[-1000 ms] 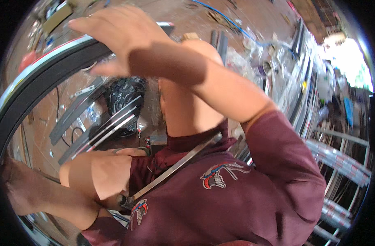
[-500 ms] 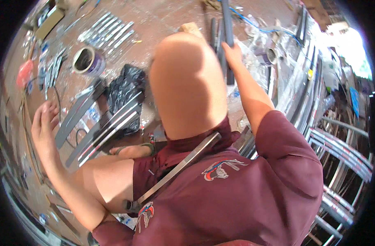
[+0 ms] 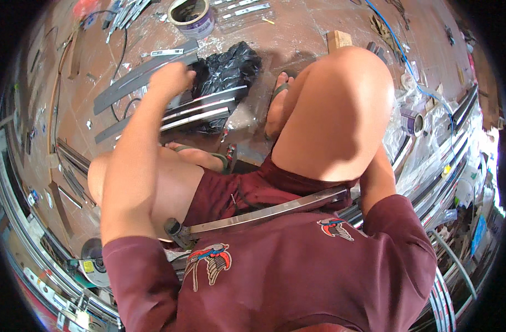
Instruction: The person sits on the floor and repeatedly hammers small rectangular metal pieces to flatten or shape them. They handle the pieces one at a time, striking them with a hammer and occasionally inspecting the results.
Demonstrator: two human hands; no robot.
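My left hand [image 3: 172,80] reaches out over the grey metal strips [image 3: 125,84] on the floor, beside a crumpled black plastic bag [image 3: 228,66]. Its fingers are curled under; what they hold, if anything, is hidden. Light metal bars [image 3: 200,113] with red marks lie close by, partly over the bag. My right forearm [image 3: 378,180] goes down behind my raised knee, which hides the right hand. Across my lap rests a metal bar [image 3: 264,213] with a dark block [image 3: 177,229] at its left end, like a hammer.
A tub [image 3: 195,27] stands beyond the strips, near small metal pieces [image 3: 247,10]. A wood block [image 3: 338,40] sits past my knee. Rightward are a blue hose [image 3: 399,47], another tub [image 3: 412,123] and plastic wrap [image 3: 395,141]. At lower left is a disc-shaped power tool [image 3: 92,257].
My left hand has moved from the far left to the strips and bag. My right hand has left the dark bar and gone behind the knee. The view has turned.
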